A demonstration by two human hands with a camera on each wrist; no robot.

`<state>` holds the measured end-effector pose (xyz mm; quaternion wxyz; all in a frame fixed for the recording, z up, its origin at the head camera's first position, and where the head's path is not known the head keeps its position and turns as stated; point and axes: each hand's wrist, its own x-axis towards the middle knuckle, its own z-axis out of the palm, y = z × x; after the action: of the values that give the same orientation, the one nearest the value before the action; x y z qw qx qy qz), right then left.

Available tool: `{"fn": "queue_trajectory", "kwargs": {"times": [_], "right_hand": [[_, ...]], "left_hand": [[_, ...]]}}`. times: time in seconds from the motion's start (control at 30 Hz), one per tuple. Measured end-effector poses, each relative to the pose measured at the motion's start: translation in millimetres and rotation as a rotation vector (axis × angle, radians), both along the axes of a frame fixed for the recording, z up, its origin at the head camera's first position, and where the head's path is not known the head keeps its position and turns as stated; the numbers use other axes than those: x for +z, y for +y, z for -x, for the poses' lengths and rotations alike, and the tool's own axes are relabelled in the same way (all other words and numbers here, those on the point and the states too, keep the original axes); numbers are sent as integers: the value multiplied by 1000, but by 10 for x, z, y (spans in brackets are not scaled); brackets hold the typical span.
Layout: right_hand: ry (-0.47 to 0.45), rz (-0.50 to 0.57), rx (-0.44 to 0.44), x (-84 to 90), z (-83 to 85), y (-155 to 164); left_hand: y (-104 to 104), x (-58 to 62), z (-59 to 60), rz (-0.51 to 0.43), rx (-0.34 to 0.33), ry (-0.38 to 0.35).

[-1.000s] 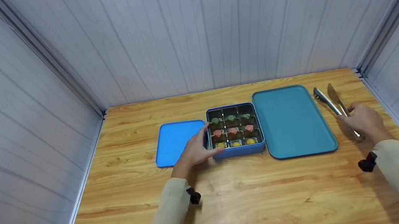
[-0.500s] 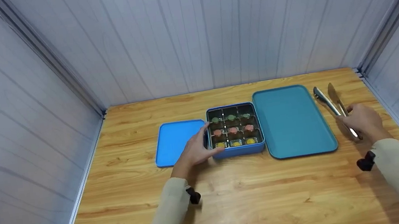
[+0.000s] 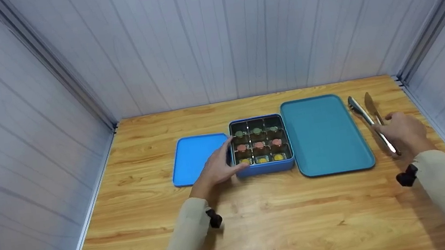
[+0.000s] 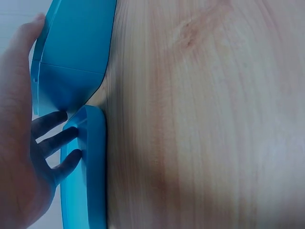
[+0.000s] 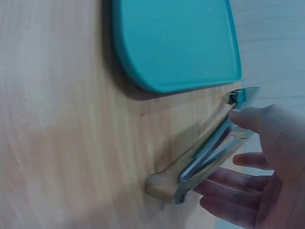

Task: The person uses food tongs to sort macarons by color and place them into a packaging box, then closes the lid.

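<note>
My left hand (image 3: 219, 166) is at the left side of a blue box (image 3: 267, 168), its thumb at the near edge. In the left wrist view its fingers are spread beside the box (image 4: 71, 81) and over the blue lid (image 4: 96, 171). Small green, pink and yellow round pieces (image 3: 259, 145) lie in the box's compartments. At the right, my right hand (image 3: 404, 131) is over a pair of tongs (image 3: 360, 109) and a knife (image 3: 369, 102). Its thumb overlaps the tongs (image 5: 205, 150); the other fingers are behind, loosely extended and apart.
A teal tray (image 3: 327, 135) lies between the box and the tongs. The flat blue lid (image 3: 197, 156) is left of the box. Panelled walls (image 3: 194, 38) enclose the wooden table (image 3: 286, 220) at the back and both sides.
My right hand has shifted slightly away from me and to the left over the tongs and knife. My left hand stays at the box.
</note>
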<state>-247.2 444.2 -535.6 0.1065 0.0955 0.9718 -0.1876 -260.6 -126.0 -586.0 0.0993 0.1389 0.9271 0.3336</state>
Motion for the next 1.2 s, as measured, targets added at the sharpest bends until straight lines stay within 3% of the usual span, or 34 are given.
{"fn": "queue_trajectory", "kwargs": {"times": [0.3,0.6,0.9,1.2], "right_hand": [[149,0,-23,184,120,-186],[231,94,-48,226,314,-621],[266,156,44,232,411,-1098],[215,135,152,277,540,-1730]], "left_hand": [[15,111,27,48,25,63],[-21,233,108,108,39,124],[-226,294,146,116,40,134],[-580,355,144,98,92,105]]}}
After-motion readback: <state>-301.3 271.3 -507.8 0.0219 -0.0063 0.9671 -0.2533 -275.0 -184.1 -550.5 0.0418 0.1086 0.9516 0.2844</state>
